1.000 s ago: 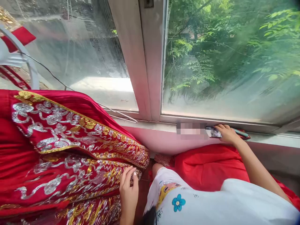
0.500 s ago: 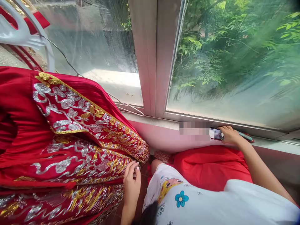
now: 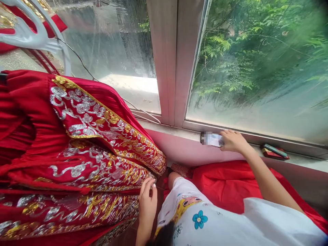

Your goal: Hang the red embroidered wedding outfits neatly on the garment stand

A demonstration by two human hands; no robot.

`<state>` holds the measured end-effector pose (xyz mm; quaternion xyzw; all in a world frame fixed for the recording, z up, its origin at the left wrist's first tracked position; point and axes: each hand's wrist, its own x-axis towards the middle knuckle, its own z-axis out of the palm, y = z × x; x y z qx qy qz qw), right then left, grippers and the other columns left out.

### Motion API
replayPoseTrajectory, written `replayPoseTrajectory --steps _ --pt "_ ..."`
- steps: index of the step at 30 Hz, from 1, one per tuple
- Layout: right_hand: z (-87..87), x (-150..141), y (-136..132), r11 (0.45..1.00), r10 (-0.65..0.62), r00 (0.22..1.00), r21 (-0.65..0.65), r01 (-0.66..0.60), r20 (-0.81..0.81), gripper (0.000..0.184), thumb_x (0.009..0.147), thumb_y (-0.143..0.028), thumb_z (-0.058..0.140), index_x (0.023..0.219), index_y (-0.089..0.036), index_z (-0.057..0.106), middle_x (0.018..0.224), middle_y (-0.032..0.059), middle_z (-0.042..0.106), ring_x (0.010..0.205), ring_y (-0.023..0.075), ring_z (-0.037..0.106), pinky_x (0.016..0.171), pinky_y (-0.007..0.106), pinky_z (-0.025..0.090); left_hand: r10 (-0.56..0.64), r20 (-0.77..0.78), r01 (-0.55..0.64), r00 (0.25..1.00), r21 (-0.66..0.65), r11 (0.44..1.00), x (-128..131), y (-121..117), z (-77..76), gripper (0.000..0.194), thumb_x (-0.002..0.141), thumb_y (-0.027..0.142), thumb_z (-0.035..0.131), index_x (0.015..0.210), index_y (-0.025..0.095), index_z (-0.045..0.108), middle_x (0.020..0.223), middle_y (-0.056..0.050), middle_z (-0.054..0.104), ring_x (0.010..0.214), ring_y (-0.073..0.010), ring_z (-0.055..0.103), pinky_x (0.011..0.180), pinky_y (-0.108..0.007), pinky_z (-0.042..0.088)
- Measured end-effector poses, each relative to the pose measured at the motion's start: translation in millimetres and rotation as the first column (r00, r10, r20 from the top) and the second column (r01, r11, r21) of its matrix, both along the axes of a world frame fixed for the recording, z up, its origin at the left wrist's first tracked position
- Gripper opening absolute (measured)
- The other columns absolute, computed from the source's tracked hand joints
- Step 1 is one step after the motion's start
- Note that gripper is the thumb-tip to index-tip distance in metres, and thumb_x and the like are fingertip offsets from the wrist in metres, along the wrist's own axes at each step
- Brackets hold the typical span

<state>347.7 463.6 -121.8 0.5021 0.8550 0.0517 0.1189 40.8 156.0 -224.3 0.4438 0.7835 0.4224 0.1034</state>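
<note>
My right hand [image 3: 232, 140] is closed round the right end of a smartphone [image 3: 214, 139] at the windowsill. The phone's screen is lit and partly blurred out. Whether the phone rests on the sill or hangs just above it, I cannot tell. My left hand [image 3: 148, 199] is at the edge of a red garment [image 3: 107, 143] covered in gold and silver embroidery. Its thumb and fingers are apart, and the fingertips lie against or just over the embroidered edge. Nothing shows in its grasp.
On the sill [image 3: 306, 164] to the right lies a small red box with a teal item [image 3: 275, 151] on it. Red cloth [image 3: 225, 177] is bunched below the sill. A white hanger-like frame [image 3: 38, 34] and a thin cable stand by the window at left.
My right hand has moved left along the sill with the phone, away from the red and teal items. My left hand stays by the garment's edge. The view has shifted slightly left.
</note>
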Motion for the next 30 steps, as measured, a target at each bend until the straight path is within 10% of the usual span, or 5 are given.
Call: replayPoseTrajectory --steps 9,30 --pt "-39.2 -58.8 22.7 0.996 0.083 0.993 0.043 -0.08 -0.079 0.058 0.066 -0.037 0.066 0.116 -0.011 0.052 0.118 0.0122 0.054 0.114 0.0271 0.046 0.09 0.037 0.035 0.116 0.099 -0.11 0.988 -0.07 0.992 7.3 -24.4 6.2 0.035 0.089 0.038 0.038 0.1 0.016 0.064 0.115 -0.012 0.06 0.107 -0.0228 0.059 0.093 -0.042 0.05" --pt "-75.1 -47.2 12.3 0.93 -0.001 0.947 0.348 0.119 -0.322 0.06 0.082 -0.05 0.056 0.126 -0.012 0.045 0.12 0.0159 0.05 0.113 0.0292 0.039 0.097 0.043 0.024 0.146 0.164 -0.124 0.976 -0.139 0.982 14.2 -47.6 8.6 0.036 0.09 0.04 0.036 0.102 0.017 0.062 0.12 -0.011 0.056 0.112 -0.0218 0.055 0.098 -0.042 0.046"
